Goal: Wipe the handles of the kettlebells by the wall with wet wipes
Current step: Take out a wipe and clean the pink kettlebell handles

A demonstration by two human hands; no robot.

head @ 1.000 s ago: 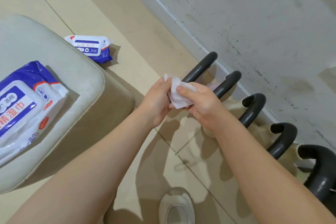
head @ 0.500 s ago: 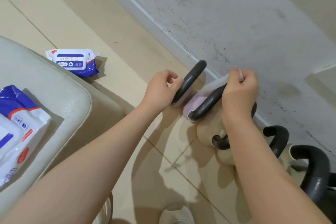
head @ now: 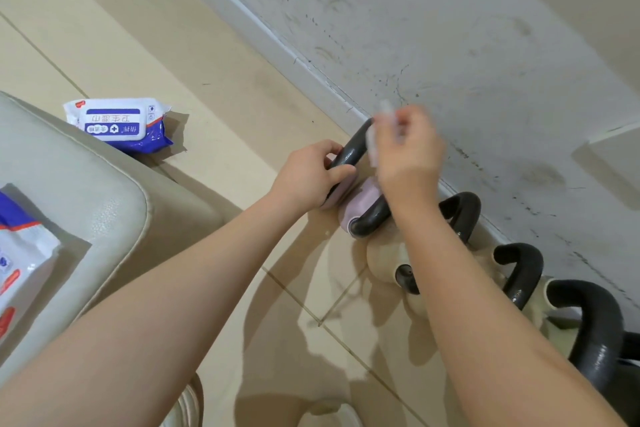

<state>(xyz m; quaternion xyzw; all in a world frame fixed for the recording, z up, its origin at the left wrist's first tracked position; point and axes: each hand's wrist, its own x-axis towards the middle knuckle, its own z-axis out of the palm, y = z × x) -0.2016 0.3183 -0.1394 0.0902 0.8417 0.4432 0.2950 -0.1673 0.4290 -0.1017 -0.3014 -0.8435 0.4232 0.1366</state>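
Several kettlebells with black handles stand in a row along the wall. My left hand (head: 313,177) grips the near end of the first kettlebell's handle (head: 353,149), above its lilac body (head: 341,192). My right hand (head: 408,156), blurred by motion, pinches a white wet wipe (head: 375,139) against the far part of that same handle. The second lilac kettlebell (head: 367,215) sits under my right wrist. Beige kettlebells with black handles (head: 519,270) continue to the right.
A beige padded bench (head: 104,211) fills the left side, with a blue and white wipes pack (head: 20,253) on it. Another wipes pack (head: 119,125) lies on the tiled floor beyond it. The scuffed grey wall (head: 450,45) runs behind the kettlebells. My shoe (head: 332,414) shows at the bottom.
My hands, first together holding the wipe, have parted. The left one took hold of the first handle; the right one moved the wipe from the second handle over to the first.
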